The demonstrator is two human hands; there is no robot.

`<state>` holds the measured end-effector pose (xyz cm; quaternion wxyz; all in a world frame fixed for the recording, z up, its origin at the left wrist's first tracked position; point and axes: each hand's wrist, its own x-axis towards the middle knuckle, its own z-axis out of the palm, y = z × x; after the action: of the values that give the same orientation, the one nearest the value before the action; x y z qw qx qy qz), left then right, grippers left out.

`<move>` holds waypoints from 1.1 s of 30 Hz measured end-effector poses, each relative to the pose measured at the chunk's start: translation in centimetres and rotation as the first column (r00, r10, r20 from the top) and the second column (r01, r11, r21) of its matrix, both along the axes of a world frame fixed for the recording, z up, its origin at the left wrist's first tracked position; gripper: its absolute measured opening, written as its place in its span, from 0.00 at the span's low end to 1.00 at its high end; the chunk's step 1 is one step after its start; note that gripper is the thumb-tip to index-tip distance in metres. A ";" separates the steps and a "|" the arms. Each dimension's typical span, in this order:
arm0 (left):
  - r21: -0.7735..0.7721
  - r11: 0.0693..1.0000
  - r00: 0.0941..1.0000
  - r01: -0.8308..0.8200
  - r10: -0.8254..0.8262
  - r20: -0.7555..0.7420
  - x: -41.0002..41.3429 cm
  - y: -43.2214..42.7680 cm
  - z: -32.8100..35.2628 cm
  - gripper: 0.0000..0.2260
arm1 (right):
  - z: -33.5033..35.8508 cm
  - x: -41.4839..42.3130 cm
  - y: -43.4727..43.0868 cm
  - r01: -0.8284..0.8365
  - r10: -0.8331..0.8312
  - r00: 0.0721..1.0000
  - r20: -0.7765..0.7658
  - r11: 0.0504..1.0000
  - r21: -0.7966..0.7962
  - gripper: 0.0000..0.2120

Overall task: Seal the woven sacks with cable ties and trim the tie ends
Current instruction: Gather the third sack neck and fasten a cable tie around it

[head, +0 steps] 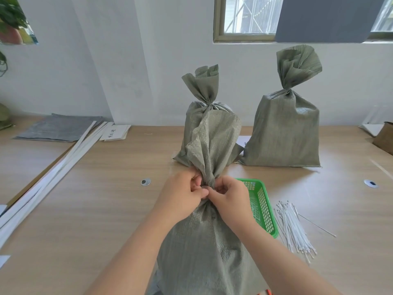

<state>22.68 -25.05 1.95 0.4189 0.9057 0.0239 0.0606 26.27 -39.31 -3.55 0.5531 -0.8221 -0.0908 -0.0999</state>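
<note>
A grey-green woven sack (204, 248) stands right in front of me, its mouth gathered into a neck with the loose top (214, 141) flaring above. My left hand (182, 192) grips the neck from the left. My right hand (229, 194) pinches at the neck from the right, fingertips meeting the left thumb. Any cable tie at the neck is hidden by my fingers. Two tied sacks stand farther back, one in the middle (202, 99) and one to the right (285, 128). A pile of white cable ties (295, 228) lies on the table at my right.
A green plastic basket (263, 205) sits just right of my right hand, holding cut tie ends. Long white strips (53, 175) run along the table's left side, with grey sheets (57, 128) behind them. A cardboard box (385, 137) is at the far right edge.
</note>
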 end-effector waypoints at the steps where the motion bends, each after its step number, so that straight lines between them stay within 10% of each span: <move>1: -0.097 0.995 1.000 -0.003 0.000 -0.024 0.1 0.0 -0.3 0.12 | -0.2 0.2 -0.2 -0.029 0.030 1.000 -0.007 0.999 0.020 0.14; 7: -0.450 0.892 0.978 0.048 -0.135 -0.162 0.1 0.0 -1.0 0.09 | -1.1 0.3 -1.9 -0.231 0.251 0.966 -0.069 0.948 0.219 0.07; 33: -0.401 0.914 0.996 -0.058 0.025 -0.086 0.7 -1.6 -3.4 0.06 | -2.6 -0.2 -2.2 -0.237 0.368 0.925 -0.091 0.749 0.619 0.12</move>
<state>23.35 -26.66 -1.41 0.5940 0.8008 0.0717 0.0276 26.08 -41.48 -6.14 0.7984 -0.5856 -0.1294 0.0543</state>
